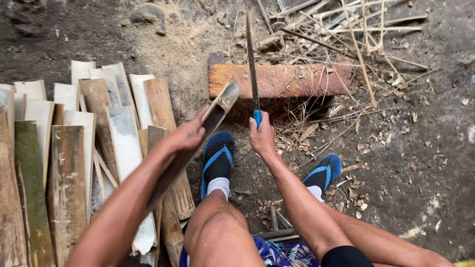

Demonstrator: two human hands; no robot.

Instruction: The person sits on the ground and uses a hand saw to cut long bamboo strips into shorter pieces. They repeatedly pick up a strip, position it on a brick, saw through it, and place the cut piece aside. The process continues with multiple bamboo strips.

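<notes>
A seated person works over bare dirt ground (420,163), the left hand (185,136) closed around a long, flat split-bamboo slat (217,111) held slanted, its far end raised just in front of a worn reddish-brown wooden chopping block (282,79). The right hand (261,136) is wrapped tight around the blue handle of a long, narrow-bladed knife (252,64), whose blade stands upright with its edge turned toward the slat's far end, close beside it; whether steel touches bamboo cannot be told. Feet in blue sandals (217,153) rest near the block, the left one directly under the slat. To the left lies a stack of pale and greenish split-bamboo slats (74,148); far right of the block, thin bamboo strips and shavings (346,29) litter the ground. Done well, this cut would seem to call for resting the slat's end firmly on the block, keeping the left fingers well back from the blade's line, and striking along the grain, away from the feet.
</notes>
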